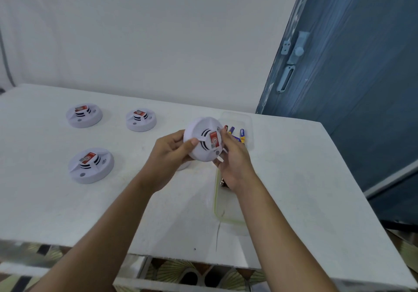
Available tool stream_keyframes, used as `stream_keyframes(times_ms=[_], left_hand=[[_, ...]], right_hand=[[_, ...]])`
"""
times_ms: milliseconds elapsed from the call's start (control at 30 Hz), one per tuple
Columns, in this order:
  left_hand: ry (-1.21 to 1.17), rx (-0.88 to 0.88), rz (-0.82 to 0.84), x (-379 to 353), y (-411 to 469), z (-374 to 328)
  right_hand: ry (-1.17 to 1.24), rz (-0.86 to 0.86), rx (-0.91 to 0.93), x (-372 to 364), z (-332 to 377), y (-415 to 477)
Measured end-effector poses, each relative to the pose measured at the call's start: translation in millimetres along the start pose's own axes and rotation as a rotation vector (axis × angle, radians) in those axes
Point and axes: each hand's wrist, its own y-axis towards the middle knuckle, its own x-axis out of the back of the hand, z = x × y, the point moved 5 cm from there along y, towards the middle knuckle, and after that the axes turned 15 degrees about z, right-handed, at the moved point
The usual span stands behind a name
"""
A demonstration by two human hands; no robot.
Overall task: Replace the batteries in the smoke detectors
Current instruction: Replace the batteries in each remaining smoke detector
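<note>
Smoke detectors (91,165), three of them idle, rest face up on the left part of a broad white table (294,190); a fourth, the held detector (203,138), hangs above the table's middle between both hands, its vented, red-labelled face tilted toward the camera and its back turned away, out of view; the left hand (169,153) grips its left rim, thumb (194,142) pressed on the face and fingers curled behind; the right hand (235,162) curls round the right rim and lower edge; a clear tub (246,120) stands just behind the right hand, so that hand is the nearer one to the loose batteries (242,136) inside; a second clear tray (218,208) lies under the right forearm; a small white strip (220,157) shows at the held detector's lower right edge, possibly a pull tab, though it is too small to be sure; the battery bay is probably on the hidden back, so the coming move likely turns on rolling the disc over within the fingers.
</note>
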Motion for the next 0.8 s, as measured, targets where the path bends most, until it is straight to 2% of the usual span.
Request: stream_keyframes(times_ms=[167,300,800], left_hand=[[-0.214,0.033,-0.213,10,0,8],[-0.245,0.079,-0.335,18,1,14],[-0.25,0.157,-0.317,19,-1,11]], right_hand=[[-0.012,0.003,0.007,1,7,0],[-0.021,0.009,0.01,2,4,1],[-0.216,0.041,-0.051,-3,5,-2]])
